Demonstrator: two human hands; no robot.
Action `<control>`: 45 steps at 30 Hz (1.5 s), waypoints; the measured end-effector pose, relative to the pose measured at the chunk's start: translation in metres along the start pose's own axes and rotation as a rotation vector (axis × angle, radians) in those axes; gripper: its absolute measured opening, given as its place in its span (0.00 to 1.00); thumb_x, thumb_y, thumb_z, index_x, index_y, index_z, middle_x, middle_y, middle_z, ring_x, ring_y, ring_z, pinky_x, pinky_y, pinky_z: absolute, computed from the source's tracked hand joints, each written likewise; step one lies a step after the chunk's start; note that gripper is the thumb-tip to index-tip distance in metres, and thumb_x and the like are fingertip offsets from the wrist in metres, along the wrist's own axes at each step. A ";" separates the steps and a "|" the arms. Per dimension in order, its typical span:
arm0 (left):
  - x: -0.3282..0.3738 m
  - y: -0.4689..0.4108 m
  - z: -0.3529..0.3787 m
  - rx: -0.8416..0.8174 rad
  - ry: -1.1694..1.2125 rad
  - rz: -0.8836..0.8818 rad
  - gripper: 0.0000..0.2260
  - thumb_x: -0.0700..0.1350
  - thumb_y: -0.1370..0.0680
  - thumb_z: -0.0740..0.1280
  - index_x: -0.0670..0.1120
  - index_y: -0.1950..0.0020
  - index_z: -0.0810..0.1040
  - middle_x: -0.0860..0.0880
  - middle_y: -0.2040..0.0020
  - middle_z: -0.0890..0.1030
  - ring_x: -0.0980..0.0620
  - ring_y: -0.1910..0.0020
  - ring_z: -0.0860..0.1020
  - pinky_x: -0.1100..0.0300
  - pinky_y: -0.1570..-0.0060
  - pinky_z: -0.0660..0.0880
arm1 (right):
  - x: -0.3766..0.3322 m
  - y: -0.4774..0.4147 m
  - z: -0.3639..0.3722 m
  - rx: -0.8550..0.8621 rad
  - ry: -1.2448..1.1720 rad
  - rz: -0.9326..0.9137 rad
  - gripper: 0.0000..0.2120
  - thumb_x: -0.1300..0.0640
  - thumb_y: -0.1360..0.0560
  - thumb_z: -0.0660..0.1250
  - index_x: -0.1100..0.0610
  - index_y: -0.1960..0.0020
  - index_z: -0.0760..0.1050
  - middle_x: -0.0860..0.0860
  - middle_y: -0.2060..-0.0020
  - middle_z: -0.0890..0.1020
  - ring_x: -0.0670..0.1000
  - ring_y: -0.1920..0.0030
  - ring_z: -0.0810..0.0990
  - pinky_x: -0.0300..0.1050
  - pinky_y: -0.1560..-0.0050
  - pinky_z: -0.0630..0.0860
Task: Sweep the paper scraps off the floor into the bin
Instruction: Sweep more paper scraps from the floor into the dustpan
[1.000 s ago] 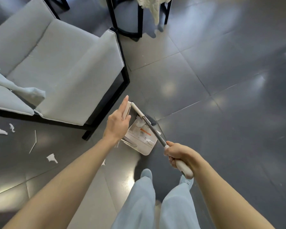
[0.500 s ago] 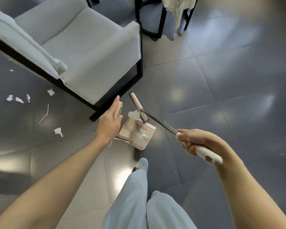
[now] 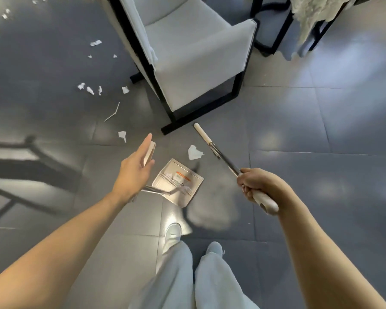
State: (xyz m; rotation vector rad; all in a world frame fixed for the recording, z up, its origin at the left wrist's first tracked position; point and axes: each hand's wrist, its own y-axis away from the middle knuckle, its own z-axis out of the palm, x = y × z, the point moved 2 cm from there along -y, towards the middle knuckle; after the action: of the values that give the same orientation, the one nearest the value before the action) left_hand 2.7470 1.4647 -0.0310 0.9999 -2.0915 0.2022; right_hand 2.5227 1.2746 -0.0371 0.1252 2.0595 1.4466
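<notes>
Head view has the dustpan (image 3: pixel 178 181) low on the floor (image 3: pixel 299 130). Why is the left hand (image 3: pixel 135 168) up on its handle?

To steady it, I'd judge. The fingers lie almost straight along the white grip (image 3: pixel 149 150) above the pan, with the thumb beside it and nothing clenched. That keeps the mouth turned away from the person, ready to receive.

And the right hand (image 3: pixel 253 186)?

It's fisted tight round the end of the broom (image 3: pixel 226 161), out to the dustpan's right. The shaft slants away, so the head sits beyond the pan's mouth and rightward, probably set for a pull inward.

Where are the paper scraps?

The biggest scrap (image 3: pixel 194 152) lies just beyond the dustpan's mouth, between it and the broom head and clear of the lip. A smaller piece (image 3: pixel 122 136) is off to the pan's far left, and a scattered cluster (image 3: pixel 89 89) lies well beyond that. The bin is not in view.

What differs from half a second ago?

Then the broom head sat right at the dustpan's far lip, with that scrap against it. Now the head has swung out rightward and the scrap lies apart from the pan.
</notes>
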 end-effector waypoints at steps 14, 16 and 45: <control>-0.136 -0.035 -0.104 0.033 0.070 -0.132 0.29 0.39 0.20 0.62 0.66 0.27 0.59 0.53 0.37 0.77 0.41 0.61 0.74 0.53 0.49 0.75 | -0.027 -0.083 0.165 0.087 0.558 -0.083 0.10 0.65 0.25 0.55 0.59 0.46 0.69 0.56 0.71 0.77 0.55 0.72 0.75 0.41 0.72 0.70; -0.136 -0.049 -0.105 0.044 0.083 -0.102 0.29 0.38 0.20 0.62 0.63 0.26 0.59 0.51 0.37 0.76 0.54 0.53 0.74 0.65 0.47 0.69 | -0.031 -0.079 0.194 0.031 0.510 -0.069 0.11 0.64 0.23 0.55 0.59 0.42 0.69 0.55 0.71 0.76 0.53 0.73 0.74 0.42 0.71 0.72; -0.238 -0.187 -0.280 0.334 0.129 -0.267 0.30 0.38 0.21 0.63 0.59 0.24 0.58 0.51 0.29 0.71 0.50 0.32 0.69 0.74 0.42 0.59 | -0.307 -0.111 0.337 -0.162 0.277 -0.206 0.11 0.63 0.23 0.61 0.57 0.41 0.71 0.53 0.74 0.72 0.49 0.75 0.68 0.43 0.72 0.69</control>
State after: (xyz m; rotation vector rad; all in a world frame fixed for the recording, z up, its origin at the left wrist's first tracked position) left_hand 3.1358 1.6026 -0.0469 1.4130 -1.8191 0.4772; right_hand 2.9773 1.3821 -0.0773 -0.3622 2.0851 1.5614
